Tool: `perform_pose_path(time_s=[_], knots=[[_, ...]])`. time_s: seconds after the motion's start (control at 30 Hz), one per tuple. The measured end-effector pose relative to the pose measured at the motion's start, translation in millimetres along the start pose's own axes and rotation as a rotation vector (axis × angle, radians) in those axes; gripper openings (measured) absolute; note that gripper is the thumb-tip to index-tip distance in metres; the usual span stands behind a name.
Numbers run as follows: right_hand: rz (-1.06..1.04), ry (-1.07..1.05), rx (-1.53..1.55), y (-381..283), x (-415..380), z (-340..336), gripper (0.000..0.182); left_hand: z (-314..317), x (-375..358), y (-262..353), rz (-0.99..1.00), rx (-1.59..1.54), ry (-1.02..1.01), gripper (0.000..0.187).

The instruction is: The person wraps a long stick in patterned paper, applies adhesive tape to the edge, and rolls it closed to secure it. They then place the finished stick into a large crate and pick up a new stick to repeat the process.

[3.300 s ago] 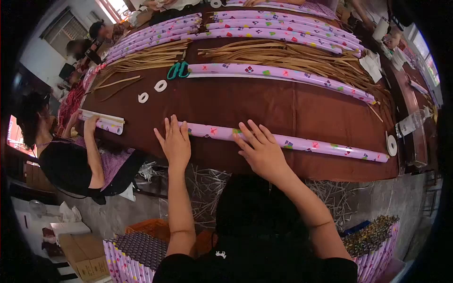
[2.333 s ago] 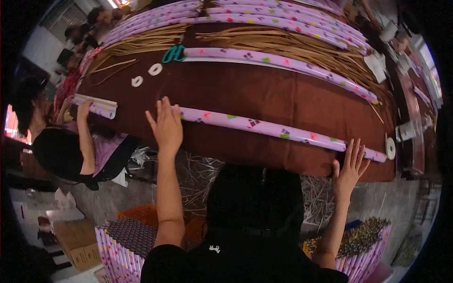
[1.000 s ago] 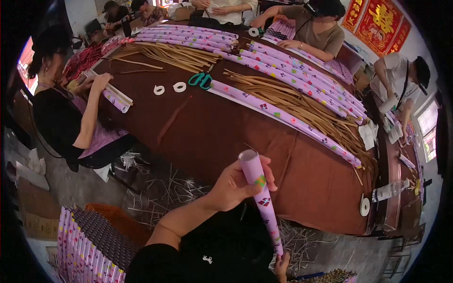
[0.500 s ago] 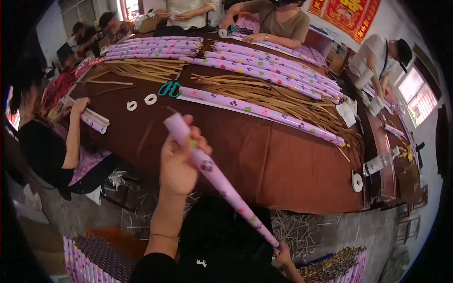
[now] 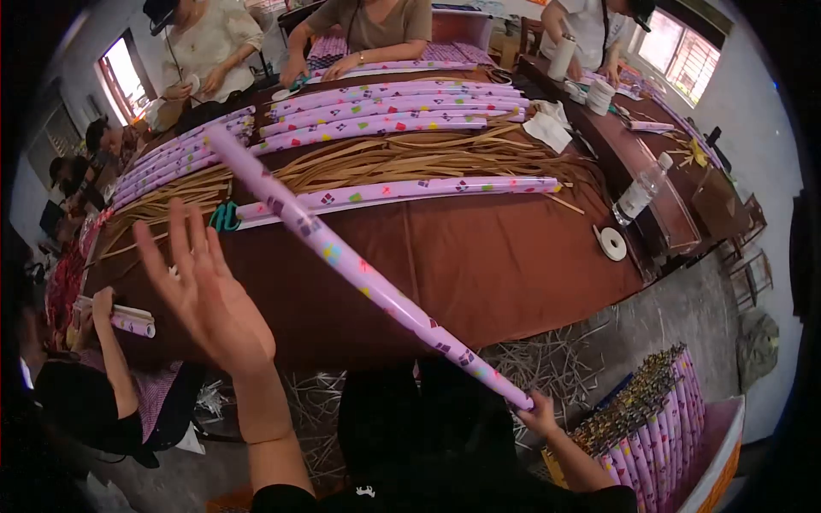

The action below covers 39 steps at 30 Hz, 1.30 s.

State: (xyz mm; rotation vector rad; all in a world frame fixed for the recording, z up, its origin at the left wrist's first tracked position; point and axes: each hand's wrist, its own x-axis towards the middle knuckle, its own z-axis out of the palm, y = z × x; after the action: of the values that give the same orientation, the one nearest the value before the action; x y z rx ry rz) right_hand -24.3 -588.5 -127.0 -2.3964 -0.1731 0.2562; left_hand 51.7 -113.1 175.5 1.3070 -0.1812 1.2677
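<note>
A long lilac tube [image 5: 363,272] with a small colourful print slants across the view, from the upper left down to the right. My right hand [image 5: 539,416] grips its lower end. My left hand [image 5: 209,299] is raised beside the upper part, fingers spread and palm bare, apart from the tube. Beyond it on the brown-covered table [image 5: 487,265] lies a matching lilac piece [image 5: 410,190], with teal-handled scissors [image 5: 224,216] at its left end.
Long brown strips [image 5: 410,154] and several lilac tubes [image 5: 385,111] lie farther back. A white tape roll [image 5: 612,244] and a plastic bottle [image 5: 641,190] stand right. A box [image 5: 723,462] of upright tubes sits lower right. Co-workers surround the table; paper shreds [image 5: 547,359] litter the floor.
My left hand has let go of the tube and opened out to its left. The right hand still holds the lower end. The view has turned to the right.
</note>
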Motion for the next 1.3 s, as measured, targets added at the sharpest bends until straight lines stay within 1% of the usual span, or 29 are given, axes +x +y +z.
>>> perform_pose_path(time_s=[0.03,0.07,0.1,0.13,0.2,0.23,0.27,0.33,0.37,0.43,0.47,0.5,0.57,0.6,0.67,0.7,0.77,0.9,0.97,1.1,1.17,1.3], knots=[[0.128,-0.052,0.307,2.0,-6.8,16.2,0.029,9.8,-4.5,16.6,0.153,-0.059,-0.073,0.069],[0.127,-0.038,0.308,-14.7,-10.5,22.3,0.029,15.7,-6.6,31.3,0.289,-0.149,-0.153,0.068],[0.126,-0.025,0.305,-31.0,-14.1,26.8,0.029,18.4,-6.5,43.4,0.350,-0.233,-0.210,0.068],[0.122,-0.033,0.320,-30.1,-19.0,35.3,0.028,20.3,-6.5,54.9,0.400,-0.315,-0.268,0.067],[0.144,-0.037,0.357,-31.5,-28.0,42.9,0.028,22.7,-6.4,67.7,0.439,-0.433,-0.351,0.065],[0.167,-0.033,0.381,-33.5,-32.2,42.1,0.028,22.3,-6.8,70.4,0.440,-0.469,-0.372,0.064],[0.175,-0.011,0.400,-10.6,-36.6,54.6,0.029,22.8,-8.0,71.2,0.437,-0.499,-0.391,0.064],[0.267,-0.070,0.351,-24.4,-35.8,39.1,0.030,26.3,-9.8,70.5,0.426,-0.546,-0.417,0.062],[0.223,-0.091,0.360,-31.6,-35.6,31.1,0.023,30.6,-10.5,67.0,0.426,-0.567,-0.415,0.061],[0.138,-0.105,0.475,-28.3,-36.3,29.1,0.023,32.9,-11.1,60.1,0.412,-0.603,-0.420,0.060],[0.123,-0.078,0.562,-33.0,-35.7,29.4,0.022,33.4,-11.4,57.2,0.405,-0.614,-0.423,0.059],[0.132,-0.076,0.549,-29.8,-36.5,25.2,0.022,32.0,-11.6,54.9,0.388,-0.619,-0.422,0.058],[0.272,-0.222,0.524,-20.7,-34.6,24.6,0.020,33.4,-11.6,50.1,0.385,-0.635,-0.431,0.057],[0.279,-0.226,0.520,-17.0,-35.3,25.0,0.020,30.8,-11.2,48.1,0.372,-0.635,-0.432,0.056],[0.366,-0.318,0.599,-14.8,-35.7,23.1,0.017,29.2,-11.3,44.2,0.362,-0.638,-0.432,0.055],[0.369,-0.325,0.596,-13.8,-35.7,21.3,0.017,27.8,-10.6,42.2,0.359,-0.636,-0.430,0.054],[0.492,-0.381,0.638,-24.1,-32.1,14.0,0.028,26.9,-9.3,38.6,0.361,-0.639,-0.428,0.052],[0.423,-0.364,0.629,-17.1,-29.3,16.3,0.028,21.6,-6.1,35.0,0.357,-0.651,-0.424,0.049],[0.412,-0.366,0.619,-25.2,-26.9,12.3,0.016,21.0,-3.8,33.7,0.352,-0.657,-0.430,0.048],[0.440,-0.349,0.681,-39.0,-23.8,10.1,0.017,19.7,-2.6,32.7,0.340,-0.665,-0.441,0.045],[0.465,-0.391,0.669,-36.6,-21.7,9.8,0.025,20.1,-2.0,33.1,0.341,-0.665,-0.440,0.043],[0.426,-0.339,0.693,-46.5,-22.4,10.1,0.022,19.3,-3.7,34.8,0.341,-0.664,-0.452,0.040]])
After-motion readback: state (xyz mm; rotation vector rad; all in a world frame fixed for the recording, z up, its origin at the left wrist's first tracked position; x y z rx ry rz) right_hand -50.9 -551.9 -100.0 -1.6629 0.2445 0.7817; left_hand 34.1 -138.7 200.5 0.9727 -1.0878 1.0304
